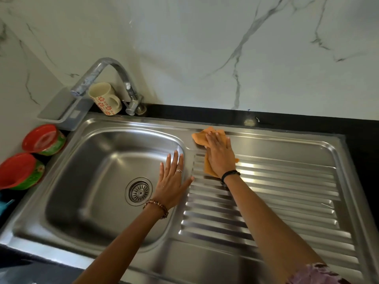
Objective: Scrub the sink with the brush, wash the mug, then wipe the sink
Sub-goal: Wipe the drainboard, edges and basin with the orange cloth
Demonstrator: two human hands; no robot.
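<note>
The steel sink (86, 128) has a basin on the left and a ribbed drainboard (287, 191) on the right. My right hand (220, 155) presses flat on an orange cloth (200, 137) at the drainboard's far left corner. My left hand (173, 178) rests open, fingers spread, on the basin's right rim and holds nothing. A cream mug (105, 98) with red flower print lies tilted behind the basin, under the tap (106, 67). No brush is in view.
Two red and green bowls (42, 139) (19, 171) sit left of the sink. A grey holder (61, 109) stands at the back left corner. The round drain strainer (139, 191) lies in the basin floor. Black counter (307, 121) and marble wall surround the sink.
</note>
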